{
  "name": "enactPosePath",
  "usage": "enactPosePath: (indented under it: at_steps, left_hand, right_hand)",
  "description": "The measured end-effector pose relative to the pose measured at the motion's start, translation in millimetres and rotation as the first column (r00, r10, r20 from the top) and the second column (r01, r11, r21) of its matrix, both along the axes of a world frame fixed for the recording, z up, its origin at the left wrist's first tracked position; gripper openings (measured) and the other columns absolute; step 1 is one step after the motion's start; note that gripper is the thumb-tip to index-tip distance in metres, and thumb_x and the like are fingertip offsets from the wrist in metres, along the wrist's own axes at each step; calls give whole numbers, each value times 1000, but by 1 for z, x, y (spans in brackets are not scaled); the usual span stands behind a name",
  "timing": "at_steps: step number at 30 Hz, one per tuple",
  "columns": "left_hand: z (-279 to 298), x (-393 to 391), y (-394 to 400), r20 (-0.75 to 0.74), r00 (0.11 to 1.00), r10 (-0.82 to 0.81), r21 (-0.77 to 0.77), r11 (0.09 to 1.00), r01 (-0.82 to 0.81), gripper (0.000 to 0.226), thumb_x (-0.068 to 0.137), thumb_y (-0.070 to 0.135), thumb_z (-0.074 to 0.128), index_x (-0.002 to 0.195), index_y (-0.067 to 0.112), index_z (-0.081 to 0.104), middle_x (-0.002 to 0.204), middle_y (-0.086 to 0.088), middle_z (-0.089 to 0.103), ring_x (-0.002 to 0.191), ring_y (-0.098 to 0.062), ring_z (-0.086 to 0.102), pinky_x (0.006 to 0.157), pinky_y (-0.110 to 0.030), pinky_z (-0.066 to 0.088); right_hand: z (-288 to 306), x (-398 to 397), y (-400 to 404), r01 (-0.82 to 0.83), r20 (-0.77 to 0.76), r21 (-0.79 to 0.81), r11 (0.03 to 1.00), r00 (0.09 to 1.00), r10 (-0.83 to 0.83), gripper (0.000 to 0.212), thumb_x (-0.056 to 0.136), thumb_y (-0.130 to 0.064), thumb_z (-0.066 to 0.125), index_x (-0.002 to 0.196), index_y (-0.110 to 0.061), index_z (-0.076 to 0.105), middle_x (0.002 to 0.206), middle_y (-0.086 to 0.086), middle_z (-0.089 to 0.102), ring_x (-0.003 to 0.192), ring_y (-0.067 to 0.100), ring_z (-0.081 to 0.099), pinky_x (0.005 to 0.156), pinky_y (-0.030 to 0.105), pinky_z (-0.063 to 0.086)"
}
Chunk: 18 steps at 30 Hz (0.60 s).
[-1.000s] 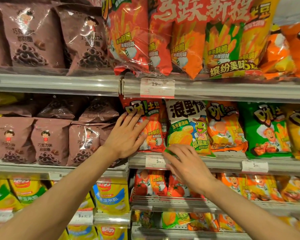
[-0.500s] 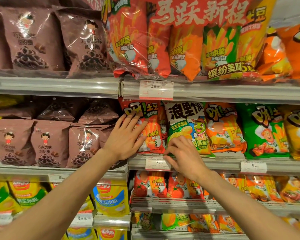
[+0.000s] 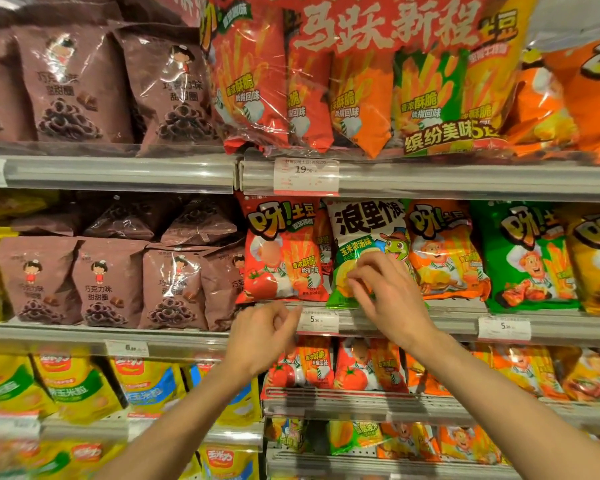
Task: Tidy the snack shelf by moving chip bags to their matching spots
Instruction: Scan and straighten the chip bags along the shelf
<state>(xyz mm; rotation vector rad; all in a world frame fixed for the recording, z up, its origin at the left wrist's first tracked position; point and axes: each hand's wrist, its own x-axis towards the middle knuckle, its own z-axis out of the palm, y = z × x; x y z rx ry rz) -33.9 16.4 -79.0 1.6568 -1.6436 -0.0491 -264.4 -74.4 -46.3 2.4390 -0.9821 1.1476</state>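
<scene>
the white-and-green corn chip bag [image 3: 364, 244] stood on the middle shelf [image 3: 430, 322], wedged between a red tomato potato-stick bag [image 3: 284, 258] and an orange potato-stick bag [image 3: 444, 251], seemingly the odd one in that row. the right hand [image 3: 388, 296] lay over its lower front, fingers curled onto the film, apparently gripping it. the left hand [image 3: 260, 334] hung below the shelf edge beside the price tag [image 3: 317, 322], loosely curled and holding nothing. with nothing bracing the red bag, pulling the corn bag out could drag its neighbours forward and off the shelf lip.
</scene>
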Motion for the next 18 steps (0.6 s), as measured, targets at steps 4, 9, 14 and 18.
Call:
enactPosePath:
  at_steps: [4,9,14,18]
  left_hand:
    - [-16,-33,0,-556,830,44,337,925,177,55,100,53,55,79,5,72,65,-5,77,54,-17,68,57,-26,53]
    - [-24,-55,-10,-737,641,215,412,894,174,55,101,51,56,92,-1,73,74,-13,79,55,-18,70,53,-26,54]
    - [-21,-65,-12,-791,555,257,422,886,191,55,101,52,54,95,2,75,75,-11,80,58,-17,73,61,-29,56]
    - [-20,-67,-11,-799,548,246,406,893,192,56,102,51,53,95,0,75,74,-12,80,58,-17,73,58,-26,56]
  right_hand:
    - [13,-14,-7,200,82,97,975,975,-208,35,97,-33,64,126,-13,65,141,14,51,134,31,43,109,51,40]
    - [30,-24,-13,243,93,454,857,944,-317,78,96,-58,57,157,-18,28,164,20,18,152,37,19,121,50,24]
    - [41,-18,-24,220,45,542,811,956,-290,94,88,-71,57,158,-20,21,159,23,27,148,39,27,119,50,33]
    - [47,-10,-25,236,9,594,769,954,-299,97,86,-73,58,160,-22,21,162,24,18,151,42,20,119,50,29]
